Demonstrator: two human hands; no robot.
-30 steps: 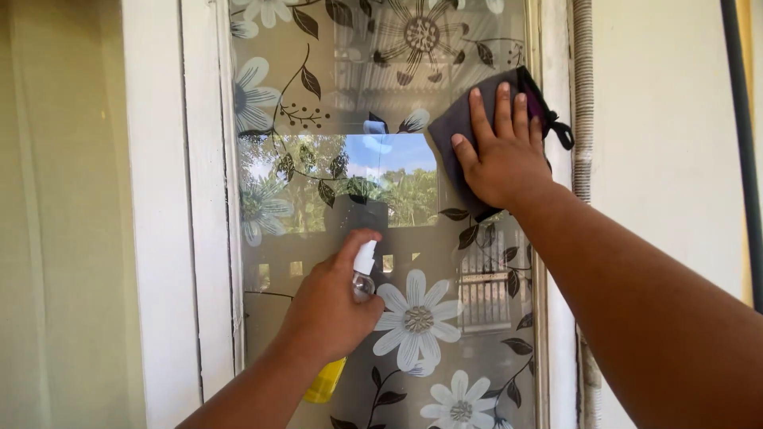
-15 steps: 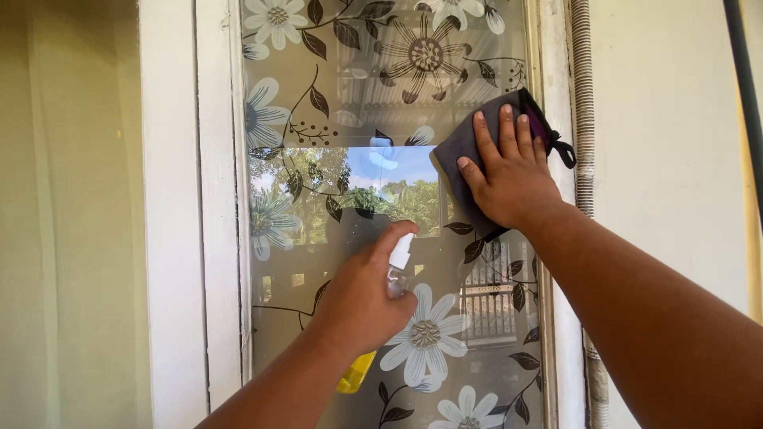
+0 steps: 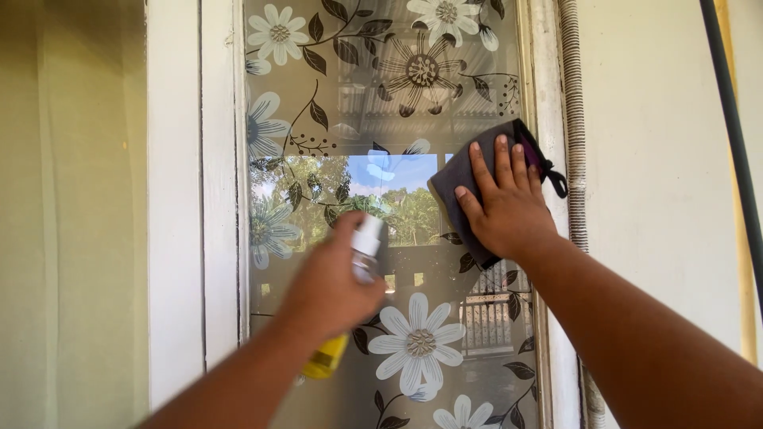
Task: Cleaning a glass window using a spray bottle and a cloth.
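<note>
- left hand (image 3: 330,290) wrapped round a spray bottle (image 3: 350,306) — blurry, nozzle at the glass (image 3: 381,95)
- right hand (image 3: 505,202) flat, fingers spread, pressing a grey cloth (image 3: 453,179) on it

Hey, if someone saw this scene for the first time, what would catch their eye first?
The flower-patterned window pane fills the middle, mirroring trees and blue sky. The right hand presses a dark grey cloth flat against the glass near its right edge. Lower left, the left hand, blurred, grips a small spray bottle with yellow liquid.

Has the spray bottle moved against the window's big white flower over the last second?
Yes. The spray bottle in the left hand went from the white flower's left edge to up-left, clear.
</note>
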